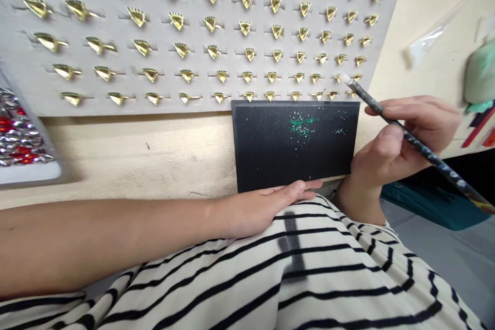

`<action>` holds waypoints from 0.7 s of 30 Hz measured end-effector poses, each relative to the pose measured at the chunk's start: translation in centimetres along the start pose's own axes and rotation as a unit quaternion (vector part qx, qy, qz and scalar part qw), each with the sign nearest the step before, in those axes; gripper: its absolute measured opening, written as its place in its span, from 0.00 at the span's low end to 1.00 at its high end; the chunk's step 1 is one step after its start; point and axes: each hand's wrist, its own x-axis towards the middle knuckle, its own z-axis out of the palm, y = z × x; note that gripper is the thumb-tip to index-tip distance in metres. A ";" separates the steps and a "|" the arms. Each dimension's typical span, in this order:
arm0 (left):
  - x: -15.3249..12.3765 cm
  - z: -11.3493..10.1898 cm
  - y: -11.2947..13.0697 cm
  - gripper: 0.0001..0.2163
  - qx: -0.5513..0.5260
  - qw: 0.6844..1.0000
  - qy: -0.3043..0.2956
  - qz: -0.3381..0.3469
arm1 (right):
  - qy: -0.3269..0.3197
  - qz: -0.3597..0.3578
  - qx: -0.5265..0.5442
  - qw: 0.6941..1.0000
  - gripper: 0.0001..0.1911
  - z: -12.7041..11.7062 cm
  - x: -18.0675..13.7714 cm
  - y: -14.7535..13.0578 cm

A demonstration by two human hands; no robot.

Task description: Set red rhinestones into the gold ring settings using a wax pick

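Observation:
My right hand [410, 136] pinches a dark, speckled, pencil-like stick [419, 147]. Its white tip is over the lower right rings of a pale grey foam board [232, 54]; whether it touches one I cannot tell. Rows of gold rings [277, 31] with triangular heads sit in the board's slits. Overlapping the board's near edge is a ribbed black tray [263, 154], on which tiny green and clear stones [301, 125] are scattered. My left hand [284, 197] lies with fingers stretched out along the tray's near edge, against the striped shirt, holding nothing.
A white-rimmed tray [46, 172] of red and clear stones stands at the left. On the pale tabletop [147, 160] at the far right lie a clear plastic bag [429, 41] and a greenish bundle [479, 75]. Below the table's right side is a teal object [429, 206].

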 end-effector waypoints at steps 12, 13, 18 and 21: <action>0.4 0.3 -1.1 0.26 -0.050 0.998 0.003 0.025 | 0.020 -0.025 0.041 0.999 0.11 -0.6 -0.2 -0.4; 0.4 0.3 -1.2 0.26 -0.058 0.998 0.003 0.027 | 0.018 -0.035 0.049 0.998 0.12 -0.7 -0.3 -0.4; 0.5 0.4 -1.4 0.26 -0.061 0.997 0.003 0.042 | -0.055 -0.053 0.044 0.996 0.14 -1.1 -0.4 -0.5; 0.5 0.4 -1.4 0.26 -0.059 0.997 0.001 0.043 | -0.080 -0.044 0.042 0.995 0.12 -1.5 -0.3 -0.6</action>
